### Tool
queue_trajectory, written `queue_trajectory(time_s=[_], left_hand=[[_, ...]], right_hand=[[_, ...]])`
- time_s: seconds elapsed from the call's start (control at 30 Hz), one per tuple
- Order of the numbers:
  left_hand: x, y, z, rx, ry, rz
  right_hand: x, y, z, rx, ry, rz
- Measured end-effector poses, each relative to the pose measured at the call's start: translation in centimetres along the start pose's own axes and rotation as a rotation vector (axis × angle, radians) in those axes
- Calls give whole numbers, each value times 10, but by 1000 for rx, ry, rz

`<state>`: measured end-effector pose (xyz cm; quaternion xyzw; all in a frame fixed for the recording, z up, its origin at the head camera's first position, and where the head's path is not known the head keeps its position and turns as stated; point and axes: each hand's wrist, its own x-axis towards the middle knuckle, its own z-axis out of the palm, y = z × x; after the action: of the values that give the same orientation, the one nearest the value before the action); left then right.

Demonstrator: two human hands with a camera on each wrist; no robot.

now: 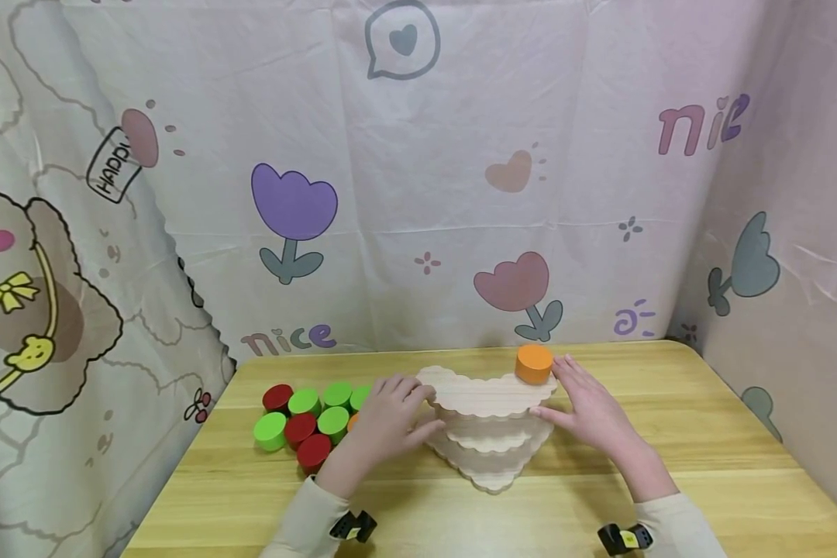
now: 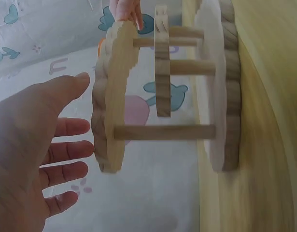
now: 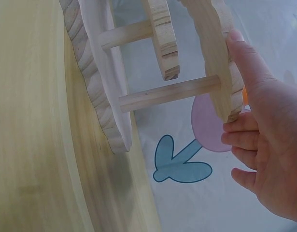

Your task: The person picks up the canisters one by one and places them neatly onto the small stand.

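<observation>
A pale wooden tiered stand [image 1: 488, 395] with scalloped edges stands on the table, its upper boards held up by round posts [image 2: 162, 132]. An orange cylinder block [image 1: 534, 364] sits on the right back corner of its top board. My left hand [image 1: 390, 418] is at the stand's left edge, fingers spread and relaxed; its fingertips are at the top board's edge, and contact is unclear. On the opposite side my right hand [image 1: 593, 407] touches the top board's rim with its thumb. Its other fingers extend past the corner, close to the orange block.
Left of the stand lies a cluster of red blocks [image 1: 314, 453] and green blocks [image 1: 270, 431], several in all, partly hidden behind my left hand. A printed cloth [image 1: 418, 186] hangs behind the wooden table [image 1: 209, 496].
</observation>
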<state>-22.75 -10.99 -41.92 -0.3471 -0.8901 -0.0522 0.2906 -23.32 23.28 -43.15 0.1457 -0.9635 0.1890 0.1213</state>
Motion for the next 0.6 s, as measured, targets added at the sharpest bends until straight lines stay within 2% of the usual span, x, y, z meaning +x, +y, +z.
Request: queue_trajectory(time_s=[0.27,0.43,0.6], left_hand=[[-22,-11,-5,37,-4,-31],[-40,-21,-9,12,-17,-61],[-58,-33,-12,1,20,-83]], right_hand=[[0,0,0,4,-5,1],[0,1,1,9,-1,0],[1,2,2,3,4,-6]])
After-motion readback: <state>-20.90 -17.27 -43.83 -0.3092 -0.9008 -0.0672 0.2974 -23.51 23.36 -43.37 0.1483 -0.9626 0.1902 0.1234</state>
